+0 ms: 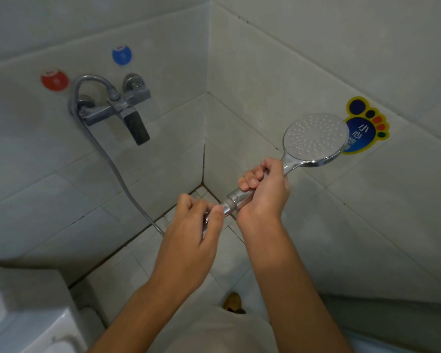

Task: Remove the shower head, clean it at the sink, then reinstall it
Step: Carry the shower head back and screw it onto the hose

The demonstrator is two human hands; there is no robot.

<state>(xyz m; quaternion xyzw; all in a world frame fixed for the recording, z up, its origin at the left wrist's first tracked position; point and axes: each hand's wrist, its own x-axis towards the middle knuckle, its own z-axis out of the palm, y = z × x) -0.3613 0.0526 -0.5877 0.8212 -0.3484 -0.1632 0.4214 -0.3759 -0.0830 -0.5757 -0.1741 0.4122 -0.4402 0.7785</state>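
We hold round chrome shower head (315, 137) before tiled corner, face up toward us. Our right hand (265, 189) grips its handle. Our left hand (196, 220) pinches nut of grey metal hose (107, 159) at handle's threaded end. Hose runs to chrome wall mixer tap (117, 108).

A glossy chromed metal finish is shown by the shower head (313, 138), its round face matt grey and studded with small nubs. The hose (107, 159) is of ribbed metal. The mixer (122, 110) is dull, tarnished metal. The wall tiles (290, 72) appear smooth, pale and faintly glossy.
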